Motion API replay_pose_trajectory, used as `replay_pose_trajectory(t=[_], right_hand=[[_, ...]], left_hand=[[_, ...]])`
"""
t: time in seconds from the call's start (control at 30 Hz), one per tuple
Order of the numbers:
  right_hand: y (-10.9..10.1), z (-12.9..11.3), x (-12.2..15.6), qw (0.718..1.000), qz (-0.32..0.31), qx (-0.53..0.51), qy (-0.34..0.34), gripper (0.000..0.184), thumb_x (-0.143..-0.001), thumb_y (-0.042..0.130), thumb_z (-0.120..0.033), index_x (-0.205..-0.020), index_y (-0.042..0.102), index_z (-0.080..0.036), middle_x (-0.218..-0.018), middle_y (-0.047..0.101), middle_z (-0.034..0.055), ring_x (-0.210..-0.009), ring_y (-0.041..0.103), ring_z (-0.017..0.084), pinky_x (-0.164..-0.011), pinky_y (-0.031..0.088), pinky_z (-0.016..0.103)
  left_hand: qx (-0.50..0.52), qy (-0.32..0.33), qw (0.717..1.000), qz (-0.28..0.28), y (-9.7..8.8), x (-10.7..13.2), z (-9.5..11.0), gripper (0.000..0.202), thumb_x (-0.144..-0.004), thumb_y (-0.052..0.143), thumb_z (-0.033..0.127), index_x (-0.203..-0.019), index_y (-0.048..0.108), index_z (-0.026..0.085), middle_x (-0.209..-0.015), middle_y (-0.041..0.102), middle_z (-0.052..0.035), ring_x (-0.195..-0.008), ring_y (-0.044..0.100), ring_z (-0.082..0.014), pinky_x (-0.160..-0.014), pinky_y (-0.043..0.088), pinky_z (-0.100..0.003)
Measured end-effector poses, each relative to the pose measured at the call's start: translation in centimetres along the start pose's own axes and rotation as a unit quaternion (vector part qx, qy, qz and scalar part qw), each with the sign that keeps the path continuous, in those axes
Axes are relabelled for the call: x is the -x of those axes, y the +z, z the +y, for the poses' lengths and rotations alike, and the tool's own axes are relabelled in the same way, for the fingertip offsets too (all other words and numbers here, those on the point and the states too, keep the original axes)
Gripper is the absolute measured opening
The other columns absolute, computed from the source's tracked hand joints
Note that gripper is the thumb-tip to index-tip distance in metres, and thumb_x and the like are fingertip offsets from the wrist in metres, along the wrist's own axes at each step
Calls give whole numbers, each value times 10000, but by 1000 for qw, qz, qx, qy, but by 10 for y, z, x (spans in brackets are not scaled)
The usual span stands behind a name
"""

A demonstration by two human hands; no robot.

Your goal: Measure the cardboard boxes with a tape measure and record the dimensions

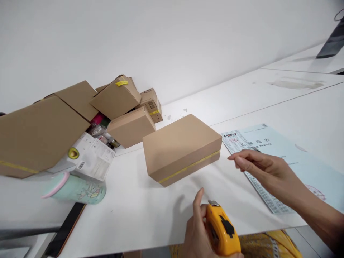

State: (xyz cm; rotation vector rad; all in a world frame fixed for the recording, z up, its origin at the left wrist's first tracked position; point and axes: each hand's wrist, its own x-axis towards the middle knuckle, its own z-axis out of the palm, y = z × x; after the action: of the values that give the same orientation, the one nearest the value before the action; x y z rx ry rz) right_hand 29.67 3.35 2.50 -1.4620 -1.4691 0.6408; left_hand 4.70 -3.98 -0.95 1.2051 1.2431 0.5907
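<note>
A closed cardboard box with a strip of yellow tape along its seam lies on the white table. My left hand is at the table's near edge, closed around a yellow utility knife whose blade tip points toward the box. My right hand reaches in from the right with its fingers stretched out toward the box's right end, a short gap away. It holds nothing and hovers over a pale blue printed report sheet.
Several more cardboard boxes are piled at the left against the wall, with small packaged items and a white carton among them. A mint-green cup with a pink rim lies on its side. A dark monitor foot stands far right.
</note>
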Motion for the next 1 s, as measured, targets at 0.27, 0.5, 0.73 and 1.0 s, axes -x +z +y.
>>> replay_pose_trajectory(t=[0.27,0.5,0.73,1.0], right_hand=[[-59,83,8,955,116,244,120,346,-919,531,-630,-825,633,-314,-818,748,66,-619,651,302,-562,465,441],[-54,101,-1,951,-33,299,76,353,-943,511,-555,-1060,612,-238,-638,675,16,-512,614,238,-445,395,315],[-88,88,-6,994,-61,-41,82,375,-1002,495,-478,-1218,716,-267,-848,774,58,-820,732,264,-755,578,437],[-104,94,11,975,83,-167,117,221,-861,768,-482,-936,703,-285,-817,740,25,-800,682,241,-756,546,403]], left_hand=[[-371,99,922,51,-3,-25,29,911,-720,692,248,-1564,348,236,-1365,644,-139,-1231,606,-368,-1038,457,-496],[-599,138,786,74,9,-77,41,659,-841,594,195,-1484,453,218,-1313,661,-108,-1236,609,-293,-865,515,-346],[-641,144,747,106,7,-97,39,660,-882,597,156,-1520,429,160,-1349,637,-145,-1221,608,-318,-880,548,-397],[-500,370,783,1,78,-81,28,635,-942,656,331,-1492,501,54,-1529,528,-242,-1451,452,-391,-1203,388,-535]])
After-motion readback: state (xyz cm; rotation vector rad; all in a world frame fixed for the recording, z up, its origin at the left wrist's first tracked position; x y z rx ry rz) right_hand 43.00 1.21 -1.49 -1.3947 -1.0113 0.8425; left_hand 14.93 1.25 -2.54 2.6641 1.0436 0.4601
